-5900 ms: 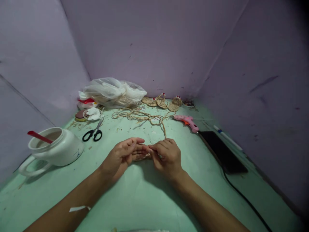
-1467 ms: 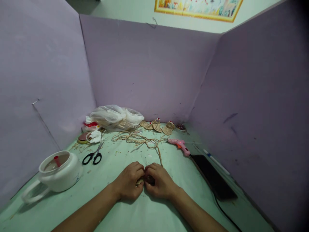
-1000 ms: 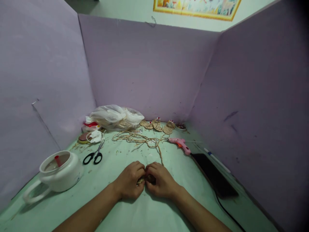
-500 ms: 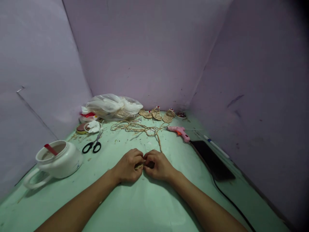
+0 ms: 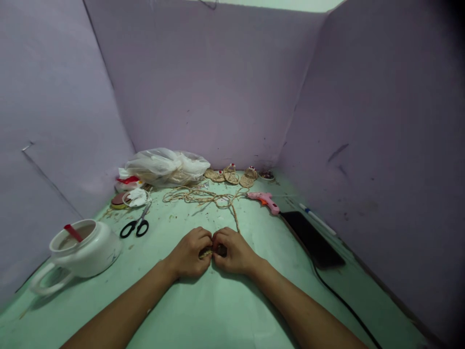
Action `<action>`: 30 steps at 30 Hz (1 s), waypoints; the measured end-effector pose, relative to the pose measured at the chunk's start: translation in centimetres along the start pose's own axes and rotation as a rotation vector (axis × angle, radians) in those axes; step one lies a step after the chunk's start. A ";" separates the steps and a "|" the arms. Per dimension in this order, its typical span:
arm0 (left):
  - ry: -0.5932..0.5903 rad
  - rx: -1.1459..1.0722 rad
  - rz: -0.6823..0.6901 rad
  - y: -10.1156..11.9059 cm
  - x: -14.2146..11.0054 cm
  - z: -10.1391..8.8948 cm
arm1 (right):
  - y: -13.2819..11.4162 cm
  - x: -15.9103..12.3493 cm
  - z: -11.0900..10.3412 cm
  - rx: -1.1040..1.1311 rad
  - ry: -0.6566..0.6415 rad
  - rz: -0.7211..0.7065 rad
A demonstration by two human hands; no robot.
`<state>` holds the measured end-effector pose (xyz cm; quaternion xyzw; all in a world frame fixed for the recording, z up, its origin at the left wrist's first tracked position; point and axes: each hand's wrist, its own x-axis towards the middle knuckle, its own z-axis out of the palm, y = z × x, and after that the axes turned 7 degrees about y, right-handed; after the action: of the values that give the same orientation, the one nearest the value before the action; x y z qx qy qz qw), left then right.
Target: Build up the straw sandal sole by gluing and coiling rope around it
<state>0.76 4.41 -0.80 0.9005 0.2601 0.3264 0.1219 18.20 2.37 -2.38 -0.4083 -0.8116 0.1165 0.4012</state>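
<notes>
My left hand [image 5: 192, 253] and my right hand [image 5: 232, 250] meet fingertip to fingertip low over the green table. Both are closed in a pinch. A bit of straw-coloured braided cord [image 5: 205, 253] shows inside the curl of my left fingers; the rest of that piece is covered by the hands. From behind my right hand, the same kind of cord [image 5: 235, 216] runs away to a loose tangle of cord [image 5: 189, 195]. The exact grip of my right fingertips on the cord is hidden.
On the left stand a white mug [image 5: 98, 249] and black-handled scissors [image 5: 135, 228]. Behind lie a plastic bag [image 5: 165, 167] and small woven slippers [image 5: 231, 177]. Rightward are a pink glue gun [image 5: 265, 200], a dark phone [image 5: 314, 240], a cable [image 5: 345, 303] and a pen [image 5: 317, 220].
The view has tilted up slightly and shifted, so the top of the back wall shows. Both hands stay together in the same pinch, with only slight finger movement.
</notes>
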 end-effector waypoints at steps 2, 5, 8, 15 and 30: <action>0.000 -0.002 0.002 0.0 0.0 0.0 | 0.0 0.0 0.0 -0.002 0.001 0.002; -0.003 0.000 0.005 0.0 0.0 0.0 | 0.0 0.0 0.0 0.000 0.004 0.003; -0.005 0.004 0.002 0.0 0.1 0.0 | 0.0 -0.1 0.0 0.006 0.004 0.003; 0.007 -0.014 -0.004 -0.1 0.0 0.1 | 0.3 -0.2 -0.2 0.042 0.009 0.007; 0.037 -0.099 -0.067 0.2 0.1 0.4 | -0.3 -0.3 0.2 0.094 0.059 0.032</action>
<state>1.10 4.27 -0.98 0.8779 0.2760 0.3512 0.1724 17.98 1.95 -2.51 -0.4052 -0.7865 0.1489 0.4416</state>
